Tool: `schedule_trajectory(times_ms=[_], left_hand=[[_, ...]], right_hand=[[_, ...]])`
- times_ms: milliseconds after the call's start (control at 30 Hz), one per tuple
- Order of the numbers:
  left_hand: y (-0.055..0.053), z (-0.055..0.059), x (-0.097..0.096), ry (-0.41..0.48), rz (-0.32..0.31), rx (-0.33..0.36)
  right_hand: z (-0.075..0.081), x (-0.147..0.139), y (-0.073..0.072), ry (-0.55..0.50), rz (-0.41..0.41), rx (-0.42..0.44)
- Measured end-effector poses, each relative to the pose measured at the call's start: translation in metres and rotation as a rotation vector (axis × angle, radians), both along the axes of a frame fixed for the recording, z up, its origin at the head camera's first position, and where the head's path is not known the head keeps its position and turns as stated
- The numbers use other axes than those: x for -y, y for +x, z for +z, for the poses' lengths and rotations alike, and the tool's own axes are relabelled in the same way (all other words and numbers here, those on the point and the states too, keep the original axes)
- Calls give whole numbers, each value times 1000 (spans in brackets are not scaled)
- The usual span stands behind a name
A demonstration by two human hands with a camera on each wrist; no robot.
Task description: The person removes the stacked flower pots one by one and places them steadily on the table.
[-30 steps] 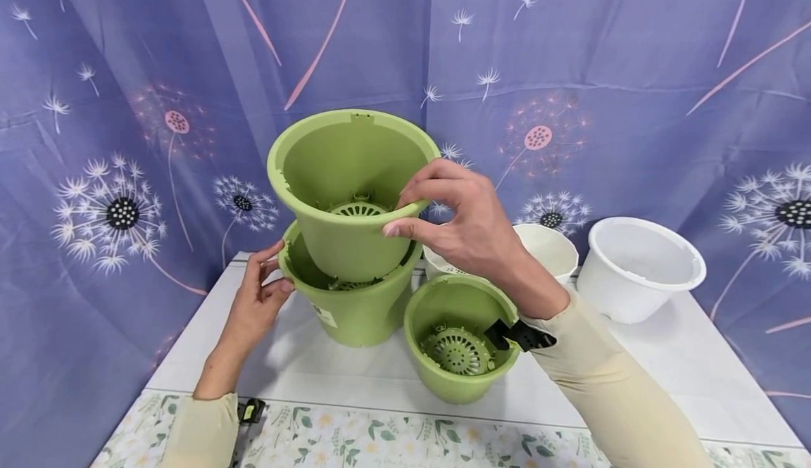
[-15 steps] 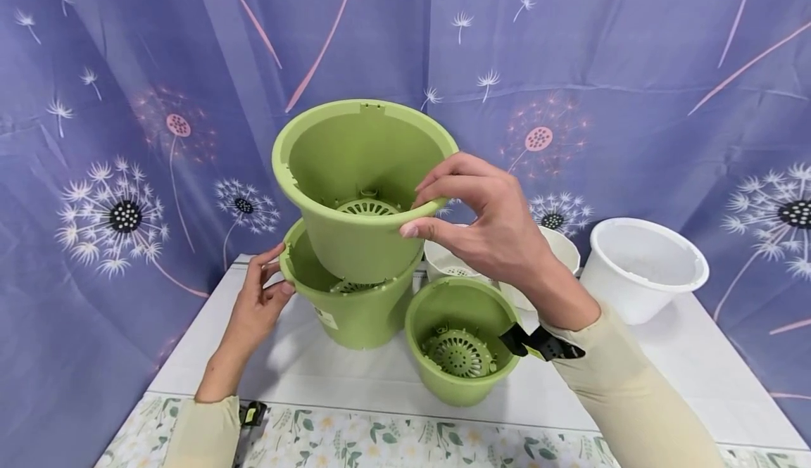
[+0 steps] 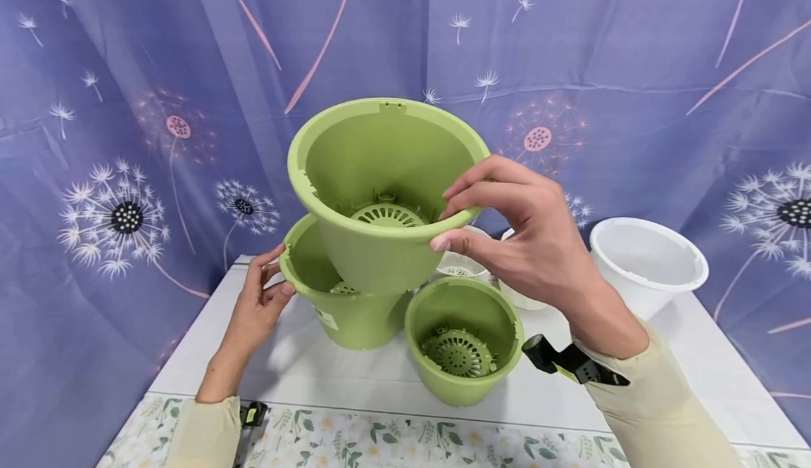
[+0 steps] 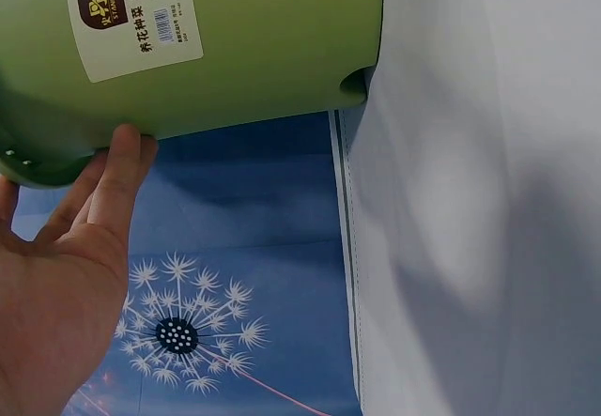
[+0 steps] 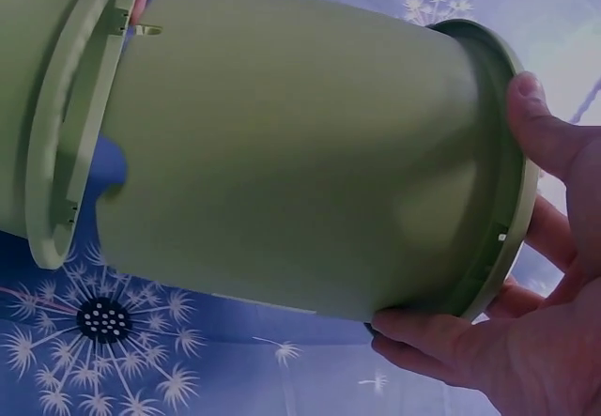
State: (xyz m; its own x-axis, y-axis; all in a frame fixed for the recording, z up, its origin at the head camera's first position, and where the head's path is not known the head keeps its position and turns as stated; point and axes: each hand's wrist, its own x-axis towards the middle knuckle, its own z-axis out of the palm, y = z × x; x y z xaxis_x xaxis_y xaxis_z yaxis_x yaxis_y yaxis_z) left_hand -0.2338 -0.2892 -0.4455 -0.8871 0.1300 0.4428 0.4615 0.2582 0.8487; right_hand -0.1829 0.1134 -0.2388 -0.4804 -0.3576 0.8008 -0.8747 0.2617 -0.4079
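Note:
My right hand [image 3: 538,236] grips the rim of a large green flowerpot [image 3: 386,260], thumb outside and fingers inside. That pot is tilted in the air above a second green flowerpot [image 3: 367,320], which stands on the table. In the right wrist view a gap shows between the raised pot's base and the lower pot's rim [image 5: 52,153]. My left hand [image 3: 250,313] holds the lower pot at its left rim. The left wrist view shows a white label [image 4: 141,22] on that pot's side. A smaller green flowerpot [image 3: 465,387] stands to the right.
A white pot [image 3: 633,299] stands at the right rear. White perforated ware [image 3: 461,265] and a cream container [image 3: 526,302] are partly hidden behind my right hand and the raised pot. A purple dandelion-print curtain [image 3: 355,39] hangs behind the white table [image 3: 355,383].
My right hand has lifted the upper green flowerpot out of the lower one and carried it to the right and nearer the camera. My left hand has stayed on the lower flowerpot.

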Motion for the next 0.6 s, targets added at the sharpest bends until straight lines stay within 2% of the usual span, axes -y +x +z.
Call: schedule_trajectory(times_ms=[133,400,600], left_hand=[[-1,-2,-1,-4,0,3],[-3,-4,-1,9,-7,-6],[-2,-3,1,6,-5,-8]], right_hand=[[-1,-7,5,-8,13,10],[-6,-16,11,-83,111,58],[-5,-22,20,-128,146,92]])
